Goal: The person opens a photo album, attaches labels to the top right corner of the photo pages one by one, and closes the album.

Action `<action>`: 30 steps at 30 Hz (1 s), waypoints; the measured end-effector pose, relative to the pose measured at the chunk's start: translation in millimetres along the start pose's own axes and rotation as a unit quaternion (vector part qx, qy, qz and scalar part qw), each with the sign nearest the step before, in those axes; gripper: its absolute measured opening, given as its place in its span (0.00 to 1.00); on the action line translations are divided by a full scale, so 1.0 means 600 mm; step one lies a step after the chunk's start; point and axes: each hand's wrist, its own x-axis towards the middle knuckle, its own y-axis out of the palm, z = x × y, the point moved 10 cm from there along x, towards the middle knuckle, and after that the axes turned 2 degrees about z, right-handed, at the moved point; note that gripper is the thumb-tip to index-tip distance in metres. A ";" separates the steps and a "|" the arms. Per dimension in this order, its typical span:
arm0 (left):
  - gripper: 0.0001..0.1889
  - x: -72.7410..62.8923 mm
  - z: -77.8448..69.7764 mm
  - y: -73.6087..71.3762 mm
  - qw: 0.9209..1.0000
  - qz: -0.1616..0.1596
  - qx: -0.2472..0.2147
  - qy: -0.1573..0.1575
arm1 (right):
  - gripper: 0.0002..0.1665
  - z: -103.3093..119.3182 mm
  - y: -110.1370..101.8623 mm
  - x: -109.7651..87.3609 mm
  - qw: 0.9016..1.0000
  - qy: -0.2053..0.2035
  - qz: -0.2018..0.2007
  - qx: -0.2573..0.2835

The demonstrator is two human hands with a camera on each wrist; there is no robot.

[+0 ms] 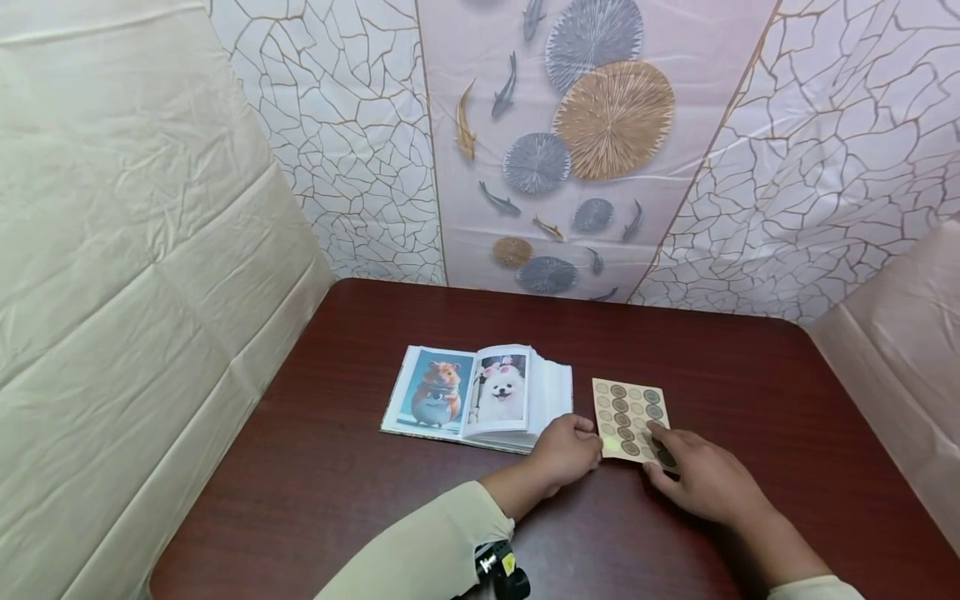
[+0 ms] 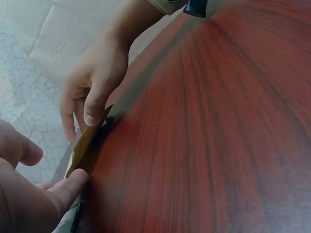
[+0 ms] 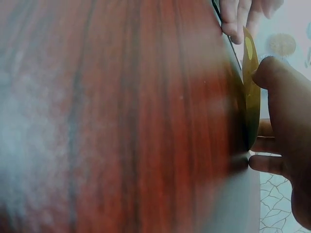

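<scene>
A brown sheet of round stickers (image 1: 626,421) has one edge raised off the dark red table, tilted up. My right hand (image 1: 708,479) holds it by the right side, with the thumb on the near edge and fingers behind, as the right wrist view shows. My left hand (image 1: 566,450) is at the sheet's lower left corner. In the left wrist view its thumb (image 2: 75,182) meets the sheet's end (image 2: 85,145), and another fingertip shows behind it. A pale yellow spot marks that corner. Left of the sheet lies an open photo album (image 1: 551,387).
The album shows a hamster picture (image 1: 437,392) and a white dog picture (image 1: 501,390). Cream cloth (image 1: 150,250) hangs at the left, and a patterned cloth (image 1: 360,150) stands behind the table (image 1: 322,500). A black camera (image 1: 502,571) sits on the left sleeve.
</scene>
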 end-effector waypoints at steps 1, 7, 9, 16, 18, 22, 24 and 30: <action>0.15 0.002 0.002 0.001 1.000 0.001 -0.007 -0.004 | 0.37 0.000 0.000 0.000 1.000 0.000 -0.001 0.001; 0.17 0.010 0.012 0.008 0.998 0.002 -0.058 -0.037 | 0.37 0.000 -0.002 -0.002 1.000 0.004 0.002 0.006; 0.18 0.011 0.016 0.011 0.996 0.000 -0.075 -0.048 | 0.37 0.000 -0.002 -0.002 1.000 0.006 0.003 0.005; 0.17 0.020 0.037 0.015 0.991 -0.020 -0.106 -0.081 | 0.37 0.003 -0.004 -0.006 1.000 0.002 -0.002 0.002; 0.17 0.022 0.040 0.016 0.989 -0.024 -0.118 -0.083 | 0.37 0.003 -0.005 -0.007 1.000 0.001 -0.005 0.001; 0.19 0.025 0.040 0.019 0.988 -0.024 -0.132 -0.081 | 0.37 0.006 -0.005 -0.008 1.000 -0.004 -0.008 -0.002; 0.20 0.024 0.040 0.019 0.987 -0.025 -0.135 -0.082 | 0.38 0.007 -0.005 -0.009 1.000 -0.008 -0.010 -0.003; 0.20 0.021 0.037 0.021 0.986 -0.026 -0.141 -0.082 | 0.38 0.009 -0.006 -0.011 1.000 -0.014 -0.018 -0.005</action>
